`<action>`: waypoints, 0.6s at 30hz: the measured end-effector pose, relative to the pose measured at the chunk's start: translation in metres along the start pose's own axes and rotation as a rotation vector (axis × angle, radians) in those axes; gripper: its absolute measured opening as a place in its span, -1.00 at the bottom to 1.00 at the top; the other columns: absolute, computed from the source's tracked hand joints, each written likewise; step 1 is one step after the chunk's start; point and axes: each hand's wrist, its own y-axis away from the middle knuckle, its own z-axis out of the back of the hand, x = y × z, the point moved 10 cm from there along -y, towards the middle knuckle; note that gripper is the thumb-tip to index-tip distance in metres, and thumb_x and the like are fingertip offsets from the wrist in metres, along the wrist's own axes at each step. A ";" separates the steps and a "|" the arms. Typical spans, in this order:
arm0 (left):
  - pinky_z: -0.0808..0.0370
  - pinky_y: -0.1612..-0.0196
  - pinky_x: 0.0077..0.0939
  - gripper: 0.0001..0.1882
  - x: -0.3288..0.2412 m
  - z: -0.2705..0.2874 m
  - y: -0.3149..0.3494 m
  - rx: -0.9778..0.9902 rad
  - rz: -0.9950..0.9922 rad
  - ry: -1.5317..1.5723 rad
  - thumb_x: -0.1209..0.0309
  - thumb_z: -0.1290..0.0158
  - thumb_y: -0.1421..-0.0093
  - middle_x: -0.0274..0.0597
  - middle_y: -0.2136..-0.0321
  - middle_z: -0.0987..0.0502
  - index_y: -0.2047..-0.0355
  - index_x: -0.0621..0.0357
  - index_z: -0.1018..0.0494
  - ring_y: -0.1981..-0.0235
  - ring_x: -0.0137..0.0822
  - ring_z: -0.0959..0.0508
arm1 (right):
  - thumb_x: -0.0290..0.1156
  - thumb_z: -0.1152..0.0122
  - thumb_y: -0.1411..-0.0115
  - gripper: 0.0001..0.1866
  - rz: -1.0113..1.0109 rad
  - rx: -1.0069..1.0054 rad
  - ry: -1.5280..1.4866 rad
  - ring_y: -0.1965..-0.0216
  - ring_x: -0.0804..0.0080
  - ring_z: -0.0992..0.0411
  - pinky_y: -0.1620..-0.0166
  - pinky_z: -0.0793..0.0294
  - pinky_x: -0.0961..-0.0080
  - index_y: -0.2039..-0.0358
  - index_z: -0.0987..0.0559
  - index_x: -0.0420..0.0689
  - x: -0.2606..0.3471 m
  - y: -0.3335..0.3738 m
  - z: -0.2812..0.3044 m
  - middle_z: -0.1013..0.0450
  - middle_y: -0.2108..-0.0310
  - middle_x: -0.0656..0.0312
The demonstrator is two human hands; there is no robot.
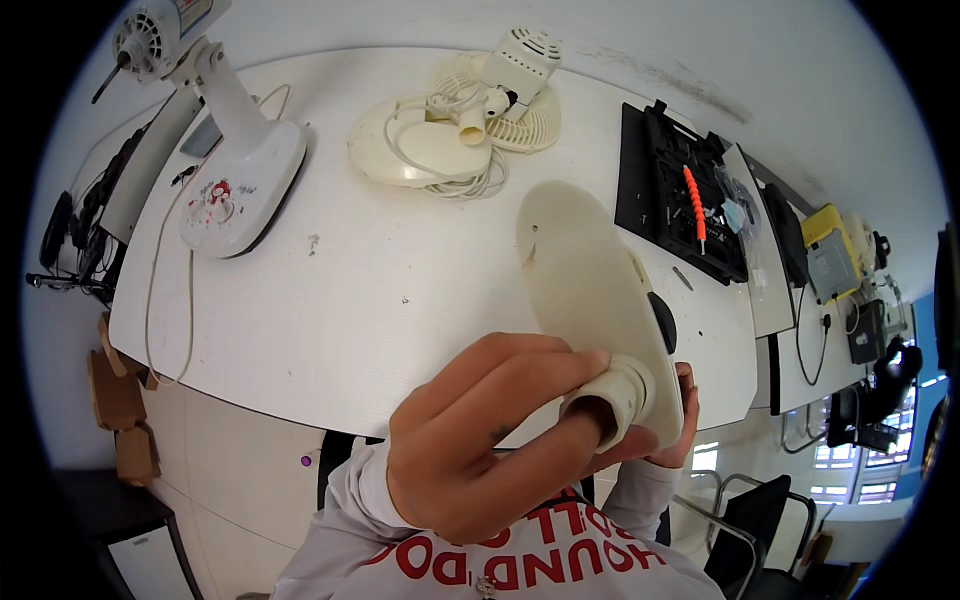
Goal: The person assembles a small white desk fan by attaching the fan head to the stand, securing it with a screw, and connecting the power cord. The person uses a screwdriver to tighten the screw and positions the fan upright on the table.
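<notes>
My left hand (490, 440) is clamped on the neck of the cream fan base (590, 290), right hand (672, 440) gripping its rim from behind, above the white table (380, 300).

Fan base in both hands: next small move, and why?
Probably lower the cream fan base flat onto the white table. The left hand grips its short neck with a finger inside the opening, while the right hand only props the rim from behind, so the base hangs tilted in the air above the table.
</notes>
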 end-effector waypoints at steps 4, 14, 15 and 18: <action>-0.54 0.47 -0.52 -0.64 0.004 -0.002 -0.003 -0.010 0.010 0.008 0.34 -0.41 0.32 -0.04 0.39 -0.53 0.66 0.19 -0.41 0.47 -0.24 -0.56 | -0.23 -0.03 -0.22 -0.65 0.050 0.011 0.083 0.59 0.62 -0.18 0.62 -0.22 0.81 0.14 -0.22 -0.16 0.010 0.000 -0.004 -0.23 0.21 0.05; -0.57 0.47 -0.59 -0.68 -0.015 -0.003 0.002 -0.089 -0.056 -0.026 0.35 -0.39 0.32 -0.10 0.42 -0.54 0.69 0.16 -0.44 0.49 -0.33 -0.58 | -0.06 0.06 -0.24 -0.59 -0.129 -0.010 0.308 0.27 0.49 -0.35 0.14 -0.35 0.55 0.24 -0.30 -0.21 0.001 0.004 0.007 -0.28 0.20 0.13; -0.58 0.47 -0.59 -0.68 -0.017 -0.001 0.003 -0.106 -0.062 -0.035 0.34 -0.39 0.32 -0.11 0.42 -0.54 0.69 0.16 -0.44 0.49 -0.32 -0.58 | -0.07 0.04 -0.21 -0.59 -0.091 0.009 0.287 0.22 0.45 -0.33 0.10 -0.32 0.53 0.23 -0.30 -0.21 0.004 0.003 0.001 -0.27 0.19 0.11; -0.58 0.49 -0.60 -0.68 -0.019 -0.003 0.003 -0.122 -0.076 -0.055 0.34 -0.40 0.33 -0.13 0.44 -0.54 0.69 0.14 -0.44 0.50 -0.33 -0.57 | -0.16 -0.04 -0.12 -0.58 -0.030 0.070 0.179 0.05 0.32 -0.24 -0.07 -0.19 0.42 0.18 -0.28 -0.23 0.007 -0.004 -0.035 -0.22 0.13 0.07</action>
